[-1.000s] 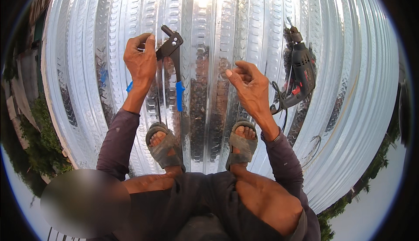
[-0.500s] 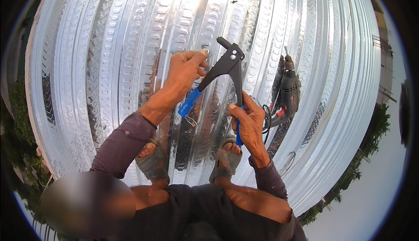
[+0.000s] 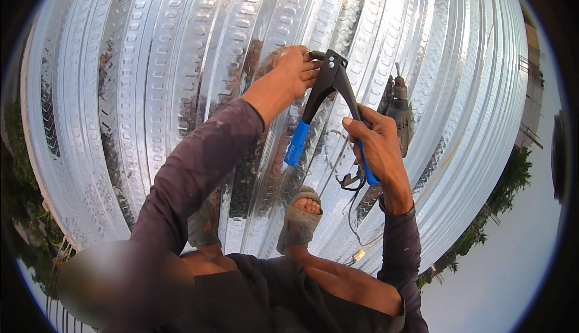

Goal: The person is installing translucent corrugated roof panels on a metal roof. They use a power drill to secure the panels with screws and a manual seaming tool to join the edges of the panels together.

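A black hand riveter (image 3: pixel 330 73) with blue grips hangs over the ribbed metal sheets, its two handles spread apart. My right hand (image 3: pixel 382 146) is wrapped round the right-hand grip. At the tool's nose is my left hand (image 3: pixel 294 70), its fingers bent and drawn together against the tip. Whatever small piece those fingers may pinch is hidden. The other blue grip hangs free below my left hand. Just beyond my right hand, a dark power drill (image 3: pixel 401 110) lies on the sheets, partly covered by that hand.
Shiny corrugated metal decking (image 3: pixel 157 85) spreads all round, with dark gaps between some sheets. My sandalled right foot (image 3: pixel 301 215) stands on it. A dark cable (image 3: pixel 351 215) runs below my right hand towards a yellowish plug (image 3: pixel 359 254). Trees (image 3: pixel 506 179) show past the right edge.
My left hand has moved up and right to the riveter's nose. The riveter and my right hand have shifted right, now covering more of the drill.
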`<state>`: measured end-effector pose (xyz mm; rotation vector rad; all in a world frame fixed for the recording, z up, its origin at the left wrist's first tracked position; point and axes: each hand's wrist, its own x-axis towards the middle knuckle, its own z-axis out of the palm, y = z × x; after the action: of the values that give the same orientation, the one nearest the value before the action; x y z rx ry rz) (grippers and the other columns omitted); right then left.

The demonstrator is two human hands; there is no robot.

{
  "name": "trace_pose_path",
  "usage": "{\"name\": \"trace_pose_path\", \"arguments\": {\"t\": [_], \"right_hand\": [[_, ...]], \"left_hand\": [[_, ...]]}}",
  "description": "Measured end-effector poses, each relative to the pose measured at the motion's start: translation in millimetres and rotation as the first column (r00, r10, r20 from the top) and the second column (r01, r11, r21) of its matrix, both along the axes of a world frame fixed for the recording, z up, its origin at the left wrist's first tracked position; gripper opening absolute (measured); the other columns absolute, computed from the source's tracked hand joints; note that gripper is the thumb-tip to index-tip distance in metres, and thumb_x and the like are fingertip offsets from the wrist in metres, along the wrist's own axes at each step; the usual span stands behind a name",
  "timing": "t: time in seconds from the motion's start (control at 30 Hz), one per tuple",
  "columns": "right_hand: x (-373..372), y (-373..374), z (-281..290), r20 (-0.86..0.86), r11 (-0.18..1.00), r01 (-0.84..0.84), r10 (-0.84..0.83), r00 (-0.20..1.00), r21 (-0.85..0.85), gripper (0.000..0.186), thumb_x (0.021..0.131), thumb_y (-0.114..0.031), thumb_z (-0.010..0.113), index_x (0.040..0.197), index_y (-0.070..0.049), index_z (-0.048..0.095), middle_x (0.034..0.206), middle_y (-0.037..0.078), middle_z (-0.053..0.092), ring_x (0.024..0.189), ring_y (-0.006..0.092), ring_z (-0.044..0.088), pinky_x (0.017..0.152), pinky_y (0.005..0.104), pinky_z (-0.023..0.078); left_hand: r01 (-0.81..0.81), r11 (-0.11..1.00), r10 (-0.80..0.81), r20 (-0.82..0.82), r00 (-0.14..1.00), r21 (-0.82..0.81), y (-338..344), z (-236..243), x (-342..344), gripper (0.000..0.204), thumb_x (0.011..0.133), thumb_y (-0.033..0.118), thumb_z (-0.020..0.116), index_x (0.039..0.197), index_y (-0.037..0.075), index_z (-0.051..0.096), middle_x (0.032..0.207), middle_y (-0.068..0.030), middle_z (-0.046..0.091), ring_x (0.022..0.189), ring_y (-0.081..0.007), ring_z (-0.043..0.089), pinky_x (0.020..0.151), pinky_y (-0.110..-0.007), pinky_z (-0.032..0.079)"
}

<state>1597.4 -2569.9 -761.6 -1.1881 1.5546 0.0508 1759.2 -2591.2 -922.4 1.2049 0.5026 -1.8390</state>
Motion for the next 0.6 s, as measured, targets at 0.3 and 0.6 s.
{"name": "trace_pose_path", "arguments": {"t": [0.3,0.6], "right_hand": [[8,-7,5,-0.082,0.995,-0.095,0.092,0.992,-0.026,0.026,0.092,-0.02,0.065,0.098,0.005,0.066,0.062,-0.001,0.046,0.052,0.0068,0.041,0.048,0.0299,0.034],[29,-21,20,-0.281,0.87,-0.474,0.425,0.861,-0.135,0.03,0.09,-0.019,0.064,0.101,0.009,0.067,0.061,0.017,0.045,0.055,0.0236,0.048,0.059,0.0406,0.043]], "left_hand": [[-0.2,0.977,0.202,-0.02,0.979,0.07,-10,-1,-14,0.024,0.104,0.019,0.045,0.106,-0.002,0.057,0.099,-0.0171,0.068,0.081,-0.0255,0.068,0.074,-0.04,0.06],[-0.258,0.966,0.26,-0.065,0.963,0.033,-10,-12,-21,0.028,0.104,0.018,0.042,0.104,-0.005,0.058,0.094,-0.0193,0.069,0.081,-0.0303,0.07,0.076,-0.044,0.062]]}}
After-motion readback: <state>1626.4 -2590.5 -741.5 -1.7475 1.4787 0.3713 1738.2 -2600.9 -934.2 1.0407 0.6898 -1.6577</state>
